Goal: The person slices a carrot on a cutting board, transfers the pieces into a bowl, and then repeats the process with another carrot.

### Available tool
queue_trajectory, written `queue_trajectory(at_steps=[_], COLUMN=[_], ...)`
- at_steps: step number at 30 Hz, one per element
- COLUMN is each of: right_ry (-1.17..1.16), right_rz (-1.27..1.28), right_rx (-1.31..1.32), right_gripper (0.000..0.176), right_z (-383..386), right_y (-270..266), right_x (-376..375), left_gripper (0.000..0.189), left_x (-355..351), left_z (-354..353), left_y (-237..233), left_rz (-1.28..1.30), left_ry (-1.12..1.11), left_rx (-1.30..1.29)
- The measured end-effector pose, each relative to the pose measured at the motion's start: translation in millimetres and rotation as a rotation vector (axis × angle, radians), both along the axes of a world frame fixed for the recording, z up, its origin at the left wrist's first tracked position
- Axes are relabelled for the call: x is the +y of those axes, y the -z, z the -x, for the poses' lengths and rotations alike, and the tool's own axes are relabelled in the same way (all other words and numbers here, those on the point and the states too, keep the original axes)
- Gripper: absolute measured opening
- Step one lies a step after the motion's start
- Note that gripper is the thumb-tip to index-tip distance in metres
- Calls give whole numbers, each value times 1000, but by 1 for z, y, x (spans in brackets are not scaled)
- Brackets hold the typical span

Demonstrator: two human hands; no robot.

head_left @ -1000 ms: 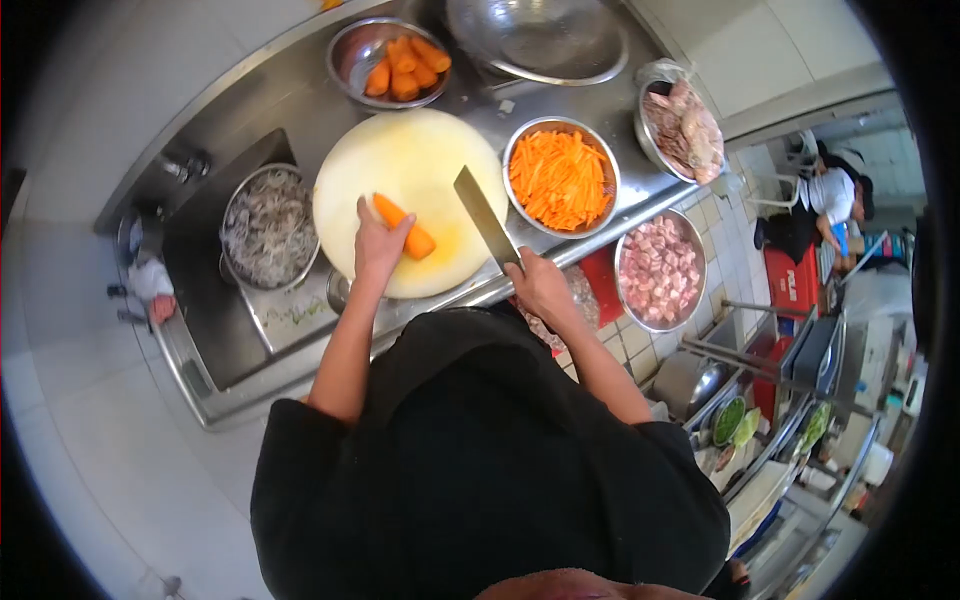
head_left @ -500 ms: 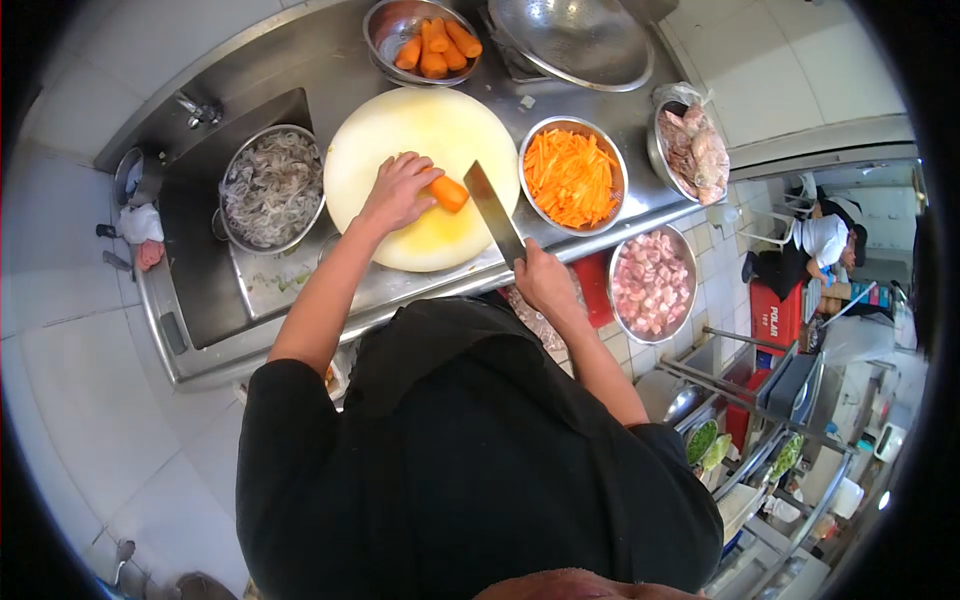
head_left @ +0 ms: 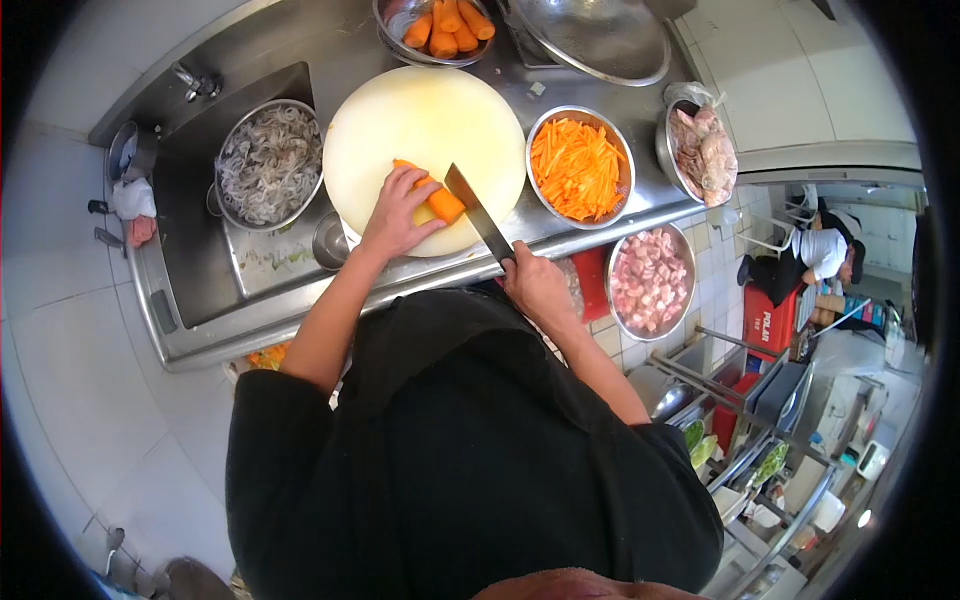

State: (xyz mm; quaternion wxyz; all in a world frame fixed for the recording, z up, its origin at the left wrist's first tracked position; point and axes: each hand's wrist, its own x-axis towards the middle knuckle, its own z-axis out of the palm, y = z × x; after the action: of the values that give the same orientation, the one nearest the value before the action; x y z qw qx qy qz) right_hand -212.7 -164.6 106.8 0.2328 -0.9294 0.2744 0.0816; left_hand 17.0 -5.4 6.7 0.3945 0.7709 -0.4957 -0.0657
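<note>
Head view: we set knife (head_left: 475, 212) against carrot (head_left: 442, 204) on board (head_left: 400, 110).
Left hand (head_left: 392, 224) curls over it, steadying; right hand (head_left: 536, 287) clasps knife.

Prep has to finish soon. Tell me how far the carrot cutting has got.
Done: carrot strips nearly fill the steel bowl beside the cutting board. In hand: the left hand pins a carrot piece on the board, and the right hand holds the cleaver with its blade at the end of that piece. Left: several whole peeled carrots lie in the far bowl.
</note>
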Motion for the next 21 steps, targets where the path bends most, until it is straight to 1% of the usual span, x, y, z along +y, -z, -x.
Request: queue_trajectory(at_steps=[4,7,10,13,16,18,21], right_ry=[-51,-73,-85,-81,-57,-48,-58], right_rz=[37,48,52,42,22,16,22], right_rx=[23,30,50,44,36,22,77], right_gripper=[21,20,20,20,21,21,20], right_z=[-10,-13,-14,-16,-17,-17,-18], right_y=[-6,-6,0,-5,-7,-9,-4], right_x=[-4,-3,-4,-4,-1,-1,0], left_gripper=[61,59,59,59,61,62,64], left_x=[5,10,7,3,2,1,2], left_z=[9,12,6,-9,-15,-6,9], left_y=[-2,-3,-7,-11,-14,-14,-15], left_rz=[-37,-9,24,2,-77,-92,-80], left_ry=[-49,-79,-19,102,112,64,-16], left_rx=[5,36,26,11,-39,-43,-63])
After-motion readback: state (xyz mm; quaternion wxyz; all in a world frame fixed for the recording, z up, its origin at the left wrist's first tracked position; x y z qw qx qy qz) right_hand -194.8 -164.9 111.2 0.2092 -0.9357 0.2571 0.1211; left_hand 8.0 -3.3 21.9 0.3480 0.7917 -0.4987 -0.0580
